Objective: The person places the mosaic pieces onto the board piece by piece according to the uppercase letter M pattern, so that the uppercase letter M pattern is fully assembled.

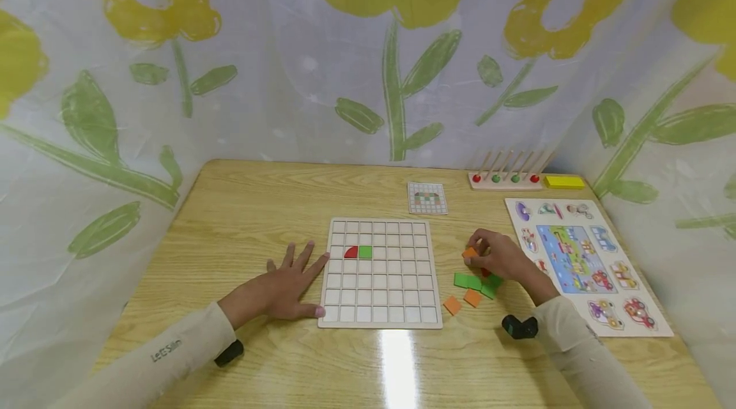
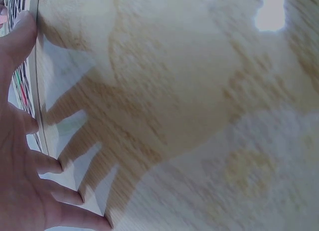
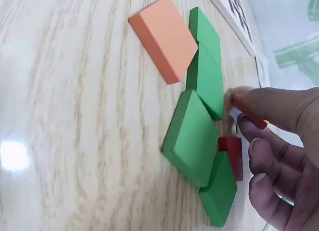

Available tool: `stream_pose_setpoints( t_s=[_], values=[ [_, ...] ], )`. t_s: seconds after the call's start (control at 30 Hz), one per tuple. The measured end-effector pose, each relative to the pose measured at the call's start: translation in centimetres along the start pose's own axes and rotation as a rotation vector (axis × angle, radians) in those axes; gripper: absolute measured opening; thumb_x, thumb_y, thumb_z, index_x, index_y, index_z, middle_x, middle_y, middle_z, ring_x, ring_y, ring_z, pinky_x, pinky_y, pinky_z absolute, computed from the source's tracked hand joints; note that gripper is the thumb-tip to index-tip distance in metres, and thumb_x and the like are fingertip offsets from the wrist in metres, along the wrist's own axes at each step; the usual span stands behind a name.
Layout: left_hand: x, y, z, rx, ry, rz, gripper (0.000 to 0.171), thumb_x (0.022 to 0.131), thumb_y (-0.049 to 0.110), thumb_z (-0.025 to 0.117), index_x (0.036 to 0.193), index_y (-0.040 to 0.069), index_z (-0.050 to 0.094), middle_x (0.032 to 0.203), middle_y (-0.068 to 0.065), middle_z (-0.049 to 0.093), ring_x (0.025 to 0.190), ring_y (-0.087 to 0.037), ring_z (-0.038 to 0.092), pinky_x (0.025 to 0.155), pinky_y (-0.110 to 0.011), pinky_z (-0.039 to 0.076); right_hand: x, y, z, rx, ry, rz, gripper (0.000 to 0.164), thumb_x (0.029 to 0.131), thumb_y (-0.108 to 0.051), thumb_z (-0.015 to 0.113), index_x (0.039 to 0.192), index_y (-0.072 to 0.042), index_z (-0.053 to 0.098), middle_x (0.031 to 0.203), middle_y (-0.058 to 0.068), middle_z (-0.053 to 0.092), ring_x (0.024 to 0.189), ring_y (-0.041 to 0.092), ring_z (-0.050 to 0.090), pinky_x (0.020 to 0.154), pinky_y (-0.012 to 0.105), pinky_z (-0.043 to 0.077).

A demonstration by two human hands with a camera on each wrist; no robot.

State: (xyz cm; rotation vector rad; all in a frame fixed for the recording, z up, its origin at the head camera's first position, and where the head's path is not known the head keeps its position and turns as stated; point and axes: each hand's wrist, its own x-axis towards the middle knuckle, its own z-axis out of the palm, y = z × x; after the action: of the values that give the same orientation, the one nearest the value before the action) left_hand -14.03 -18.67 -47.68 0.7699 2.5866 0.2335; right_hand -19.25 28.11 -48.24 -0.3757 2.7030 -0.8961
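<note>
My left hand (image 1: 287,284) has its fingers spread on the table, thumb and index fingertips at the left edge of a square wooden grid board (image 1: 379,298). In the grid, a red quarter-circle tile (image 1: 351,253) sits beside a green square tile (image 1: 365,252). Right of the board, my right hand (image 1: 501,260) pinches an orange square tile (image 1: 470,253) between thumb and fingers. Several green tiles (image 3: 192,136) lie close below that hand, with a red piece (image 3: 232,153) partly hidden among them. Two more orange tiles (image 1: 452,305) lie loose nearer the front.
Behind the grid board lies a small pattern card (image 1: 427,198). A peg stand (image 1: 506,183) with red and green beads is at the back right, beside a yellow block (image 1: 564,183). A picture puzzle board (image 1: 581,255) lies along the right side.
</note>
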Motion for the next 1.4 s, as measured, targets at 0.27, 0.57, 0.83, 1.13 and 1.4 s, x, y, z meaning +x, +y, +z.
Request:
stream_pose_setpoints(
  t_s=[0.27, 0.57, 0.83, 1.13, 1.4],
  values=[
    [0.1, -0.1, 0.0, -0.004, 0.000, -0.005, 0.106, 0.088, 0.073, 0.057, 0.163, 0.014, 0.011, 0.165, -0.029, 0.003, 0.145, -0.063, 0.006, 0.095, -0.086, 0.025, 0.3, -0.8, 0.1, -0.026, -0.017, -0.037, 0.017, 0.096, -0.014, 0.069, 0.109, -0.008, 0.060, 0.092, 0.010, 0.069, 0.064, 0.014, 0.060, 0.060, 0.033, 0.048],
    [0.1, -0.1, 0.0, -0.021, -0.005, -0.008, 0.107, 0.088, 0.074, 0.057, 0.163, 0.014, 0.010, 0.165, -0.029, 0.002, 0.146, -0.063, 0.005, 0.095, -0.086, 0.023, 0.4, -1.9, 0.3, 0.010, 0.003, -0.100, 0.022, 0.097, -0.011, 0.065, 0.118, -0.004, 0.066, 0.094, 0.015, 0.070, 0.044, 0.014, 0.053, 0.048, 0.030, 0.048],
    [-0.1, 0.0, -0.1, -0.024, -0.005, -0.005, 0.106, 0.088, 0.072, 0.058, 0.163, 0.013, 0.012, 0.165, -0.030, 0.003, 0.145, -0.064, 0.006, 0.095, -0.086, 0.023, 0.5, -3.4, 0.6, 0.018, -0.012, -0.165, 0.021, 0.098, -0.010, 0.064, 0.117, -0.004, 0.068, 0.094, 0.012, 0.069, 0.053, 0.010, 0.051, 0.053, 0.028, 0.047],
    [-0.2, 0.0, -0.2, -0.027, 0.006, 0.006, 0.105, 0.089, 0.071, 0.058, 0.163, 0.013, 0.012, 0.165, -0.030, 0.004, 0.145, -0.064, 0.006, 0.095, -0.086, 0.023, 0.7, -4.6, 1.2, 0.050, -0.025, -0.182, 0.017, 0.097, -0.013, 0.067, 0.112, -0.006, 0.071, 0.090, 0.005, 0.068, 0.061, 0.012, 0.052, 0.058, 0.026, 0.047],
    [-0.1, 0.0, -0.1, -0.019, 0.010, 0.006, 0.105, 0.088, 0.071, 0.058, 0.163, 0.012, 0.013, 0.165, -0.030, 0.004, 0.145, -0.065, 0.007, 0.095, -0.086, 0.023, 0.6, -5.4, 1.4, 0.086, -0.019, -0.199, 0.023, 0.096, -0.016, 0.069, 0.114, -0.002, 0.070, 0.093, 0.008, 0.068, 0.060, 0.010, 0.051, 0.055, 0.025, 0.044]
  ],
)
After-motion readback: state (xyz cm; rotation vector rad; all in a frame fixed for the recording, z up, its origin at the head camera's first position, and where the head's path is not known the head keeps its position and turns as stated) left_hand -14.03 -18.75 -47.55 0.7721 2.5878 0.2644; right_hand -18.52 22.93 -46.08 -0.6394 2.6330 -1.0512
